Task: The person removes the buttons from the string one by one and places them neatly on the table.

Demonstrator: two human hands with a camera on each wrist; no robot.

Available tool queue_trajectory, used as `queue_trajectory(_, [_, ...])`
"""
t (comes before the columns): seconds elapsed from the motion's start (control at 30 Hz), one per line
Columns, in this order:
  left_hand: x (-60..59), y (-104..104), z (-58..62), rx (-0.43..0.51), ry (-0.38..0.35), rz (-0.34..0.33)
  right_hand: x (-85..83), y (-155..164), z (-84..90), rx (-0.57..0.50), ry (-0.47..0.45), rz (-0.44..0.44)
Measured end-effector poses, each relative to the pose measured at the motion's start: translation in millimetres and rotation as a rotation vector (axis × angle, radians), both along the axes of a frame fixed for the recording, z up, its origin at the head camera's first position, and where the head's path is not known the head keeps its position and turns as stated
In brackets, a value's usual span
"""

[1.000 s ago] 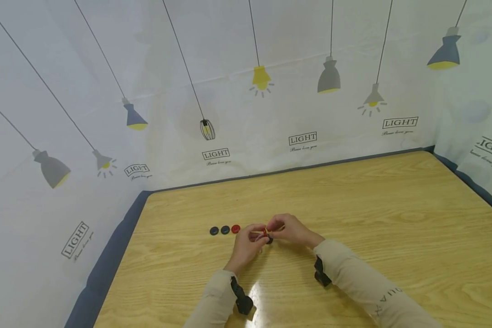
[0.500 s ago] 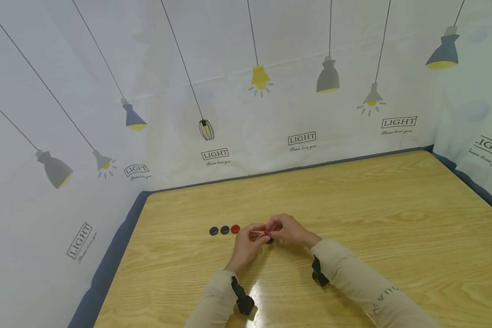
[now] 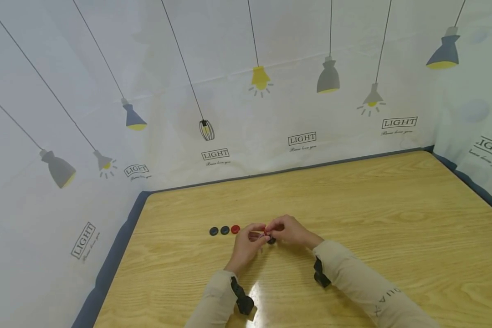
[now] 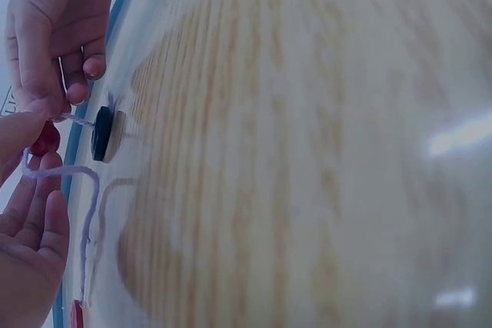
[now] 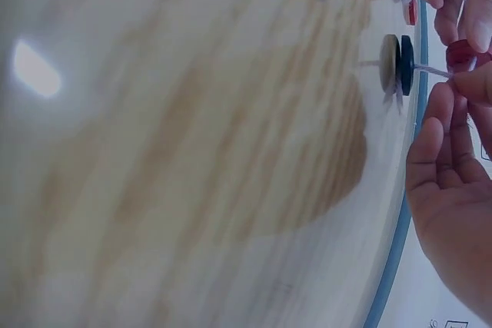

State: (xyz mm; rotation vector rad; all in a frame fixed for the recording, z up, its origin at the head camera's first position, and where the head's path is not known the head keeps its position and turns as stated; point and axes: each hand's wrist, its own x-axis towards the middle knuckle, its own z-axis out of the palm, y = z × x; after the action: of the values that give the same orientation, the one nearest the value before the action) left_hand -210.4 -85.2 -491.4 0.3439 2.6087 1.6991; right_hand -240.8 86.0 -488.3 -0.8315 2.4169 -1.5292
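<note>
My left hand (image 3: 247, 243) pinches a red button (image 4: 46, 140) between thumb and fingers. Close against it, my right hand (image 3: 290, 231) pinches a pale lilac yarn (image 5: 432, 71) beside that button. On this yarn a dark button (image 5: 407, 65) hangs upright, close over the table, below the right fingertips; a short yarn tail shows at it. Another stretch of the yarn (image 4: 91, 213) loops down from the left hand in the left wrist view. Fingers hide part of the red button and its hole.
Left of my hands, a row of loose buttons lies on the wooden table (image 3: 352, 205): two dark ones, the outer button (image 3: 214, 231) and the inner button (image 3: 224, 230), then a red one (image 3: 235, 229). A printed cloth wall (image 3: 250, 150) stands behind the table.
The dark button on the yarn has shifted slightly to the right. The right hand's fingers have moved a little at the red button; the left hand and the row of buttons stay put.
</note>
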Motion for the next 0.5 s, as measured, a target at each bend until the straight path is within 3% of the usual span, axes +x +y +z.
queue_trajectory(0.1, [1.3,0,2.5,0.005,-0.003,-0.003,0.6,0,1.0,-0.001,0.005,0.000])
queue_trajectory(0.33, [14.8,4,27.5,0.026,0.028,-0.029,1.7,1,3.4,-0.010,-0.007,0.017])
queue_trajectory(0.5, [6.8,0,12.0,0.008,0.011,-0.018,1.6,2,3.8,-0.024,-0.048,0.031])
